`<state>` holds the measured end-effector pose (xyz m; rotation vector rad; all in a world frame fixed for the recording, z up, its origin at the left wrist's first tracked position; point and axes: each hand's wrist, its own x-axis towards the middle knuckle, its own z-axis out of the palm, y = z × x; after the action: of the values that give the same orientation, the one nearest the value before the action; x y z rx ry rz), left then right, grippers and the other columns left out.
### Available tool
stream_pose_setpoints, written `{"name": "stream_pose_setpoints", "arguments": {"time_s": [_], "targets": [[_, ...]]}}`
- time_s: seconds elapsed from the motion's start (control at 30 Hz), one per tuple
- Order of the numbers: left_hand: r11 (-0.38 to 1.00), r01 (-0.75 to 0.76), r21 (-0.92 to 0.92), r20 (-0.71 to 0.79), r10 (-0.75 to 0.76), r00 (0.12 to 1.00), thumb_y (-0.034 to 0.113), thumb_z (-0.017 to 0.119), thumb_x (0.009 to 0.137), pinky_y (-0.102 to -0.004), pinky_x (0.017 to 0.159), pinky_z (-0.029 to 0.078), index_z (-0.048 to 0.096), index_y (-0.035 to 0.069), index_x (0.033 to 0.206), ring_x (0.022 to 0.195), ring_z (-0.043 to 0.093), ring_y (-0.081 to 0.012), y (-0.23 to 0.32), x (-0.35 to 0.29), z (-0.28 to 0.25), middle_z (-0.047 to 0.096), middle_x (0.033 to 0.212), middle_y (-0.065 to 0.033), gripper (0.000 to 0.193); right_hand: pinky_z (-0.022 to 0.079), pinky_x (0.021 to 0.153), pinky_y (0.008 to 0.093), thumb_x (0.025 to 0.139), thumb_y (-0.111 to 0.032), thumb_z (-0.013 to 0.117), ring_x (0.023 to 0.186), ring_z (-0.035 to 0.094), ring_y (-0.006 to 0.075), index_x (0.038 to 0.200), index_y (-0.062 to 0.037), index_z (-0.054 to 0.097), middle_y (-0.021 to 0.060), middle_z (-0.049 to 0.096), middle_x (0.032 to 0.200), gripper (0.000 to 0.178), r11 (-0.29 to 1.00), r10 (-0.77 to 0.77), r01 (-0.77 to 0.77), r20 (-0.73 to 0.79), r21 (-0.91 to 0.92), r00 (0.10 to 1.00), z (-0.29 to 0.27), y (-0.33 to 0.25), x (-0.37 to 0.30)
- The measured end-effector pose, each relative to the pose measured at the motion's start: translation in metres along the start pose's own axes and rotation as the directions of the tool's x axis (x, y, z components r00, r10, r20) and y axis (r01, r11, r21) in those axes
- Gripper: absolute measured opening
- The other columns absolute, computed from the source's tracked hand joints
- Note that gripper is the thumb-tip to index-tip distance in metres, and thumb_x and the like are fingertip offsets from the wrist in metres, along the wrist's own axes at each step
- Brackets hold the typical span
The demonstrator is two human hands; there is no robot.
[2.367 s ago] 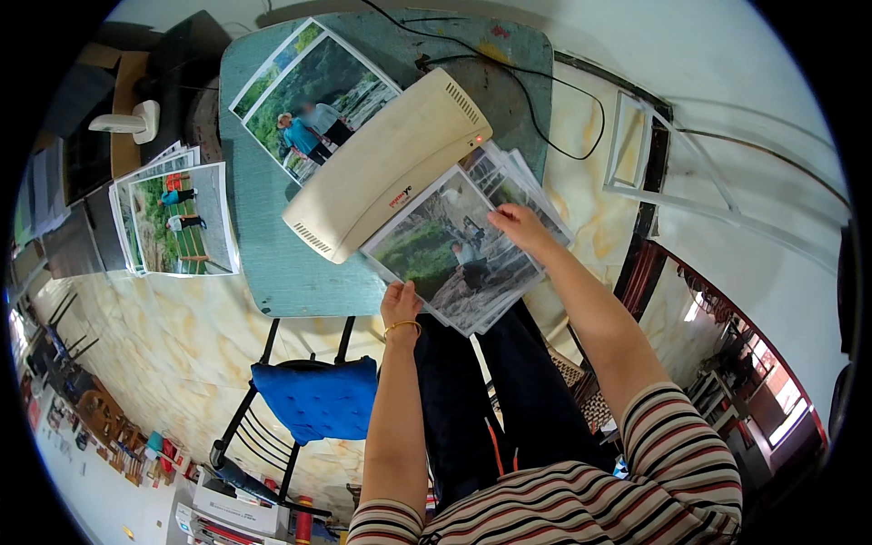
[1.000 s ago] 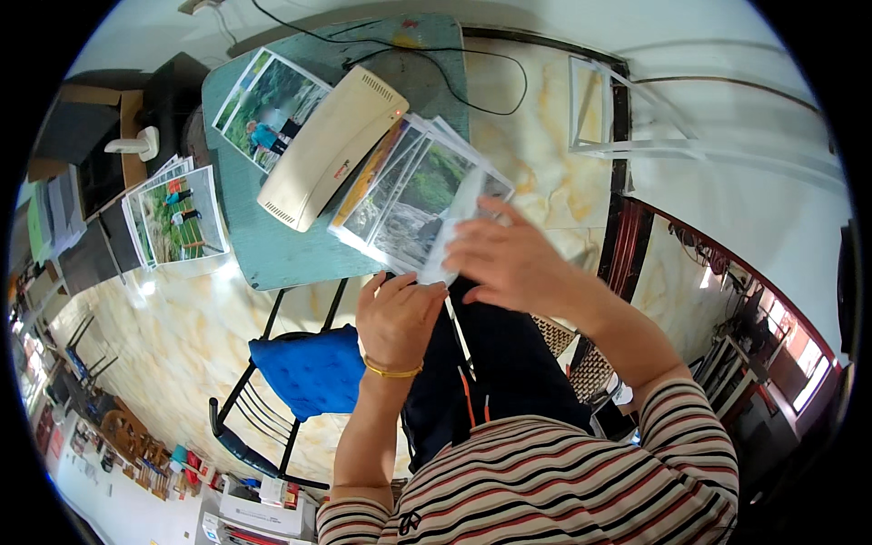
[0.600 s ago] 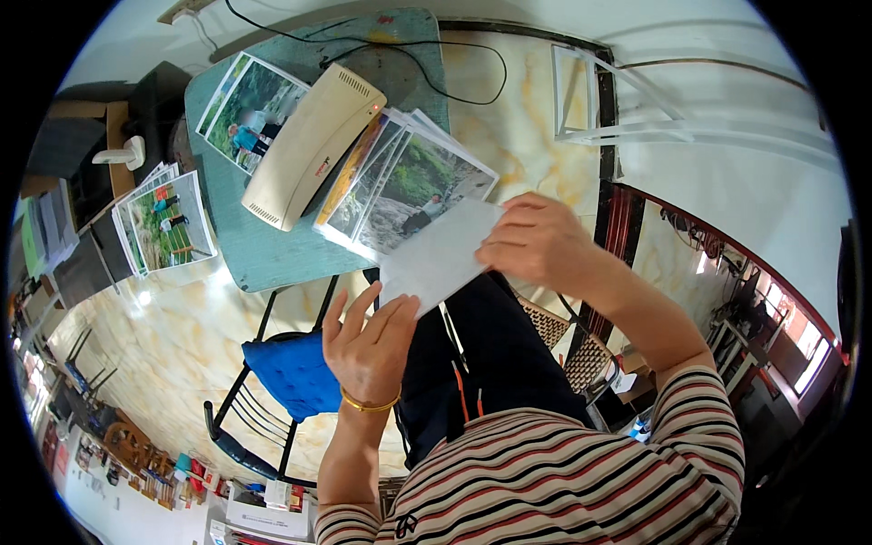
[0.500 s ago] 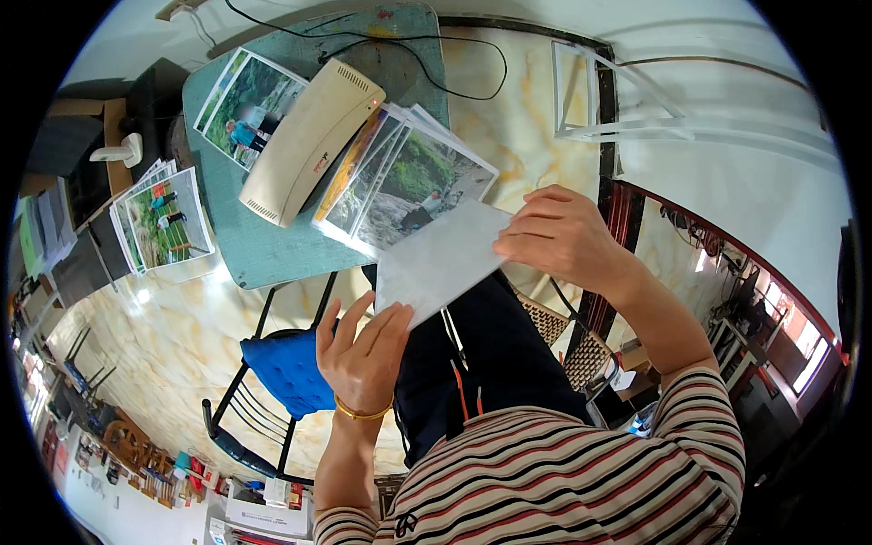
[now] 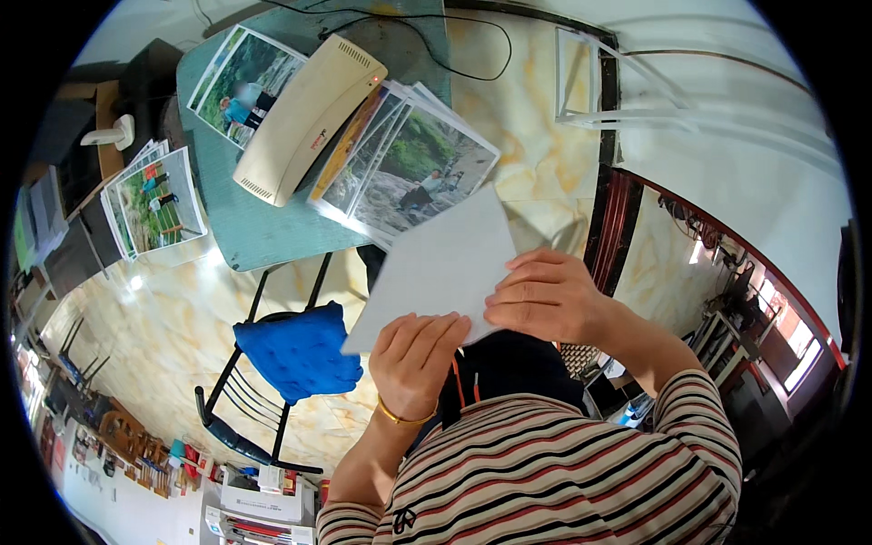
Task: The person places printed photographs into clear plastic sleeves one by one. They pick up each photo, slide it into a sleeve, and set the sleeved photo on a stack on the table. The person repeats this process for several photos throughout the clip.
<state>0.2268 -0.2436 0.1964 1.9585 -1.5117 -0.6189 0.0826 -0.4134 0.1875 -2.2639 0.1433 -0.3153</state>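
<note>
A plain white sheet (image 5: 440, 268) is held tilted over my lap, its far corner overlapping the photo stack's near edge. My left hand (image 5: 420, 361) grips its near edge, fingers on top and thumb hidden beneath. My right hand (image 5: 547, 295) is closed on the right side of the same sheet, close to my left hand. Just beyond lies a stack of large photo prints (image 5: 418, 168), the top one showing rocks and greenery. Beside the stack a beige laminator (image 5: 309, 118) stands on the blue-green table (image 5: 286, 238). Another photo print (image 5: 247, 86) sticks out from the laminator's far left side.
More prints (image 5: 159, 202) lie left of the table, near a small white device (image 5: 109, 134). A black-framed chair with a blue cushion (image 5: 300, 350) stands at my left. A black cable (image 5: 504, 54) loops off the table's far right. White metal framing (image 5: 627, 116) leans by the wall.
The sheet has come nearer my body and turned. My left hand has slid right along its edge, and my right hand has moved down, bringing the hands closer together.
</note>
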Motion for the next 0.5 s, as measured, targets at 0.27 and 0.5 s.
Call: {"name": "stream_pose_setpoints", "arguments": {"time_s": [0.27,0.5], "targets": [[1.000,0.004,0.005,0.008,-0.004,1.000,0.008,0.064,0.069,-0.0312,0.080,0.047,0.069,0.012,0.083,0.082,0.065,-0.0152,-0.001,-0.010,-0.017,0.069,0.086,-0.0005,0.014,0.050,0.077,0.0334,0.065,-0.004,0.069,0.085,0.064,0.0197,0.087,-0.0112,0.068,0.0018,0.067,0.090,0.024,0.951,0.180,-0.186,0.048,0.248,0.982,0.039,0.044,-0.045],[1.000,0.000,0.006,0.051,0.000,0.999,0.008,0.066,0.073,-0.0328,0.085,0.045,0.069,0.014,0.083,0.085,0.064,-0.0151,0.000,-0.012,-0.034,0.069,0.087,0.0005,0.011,0.048,0.080,0.0345,0.068,-0.007,0.070,0.091,0.061,0.0232,0.088,-0.0097,0.067,0.0027,0.066,0.092,0.020,0.902,0.417,-0.421,0.060,0.094,0.907,0.060,0.104,-0.078]]}}
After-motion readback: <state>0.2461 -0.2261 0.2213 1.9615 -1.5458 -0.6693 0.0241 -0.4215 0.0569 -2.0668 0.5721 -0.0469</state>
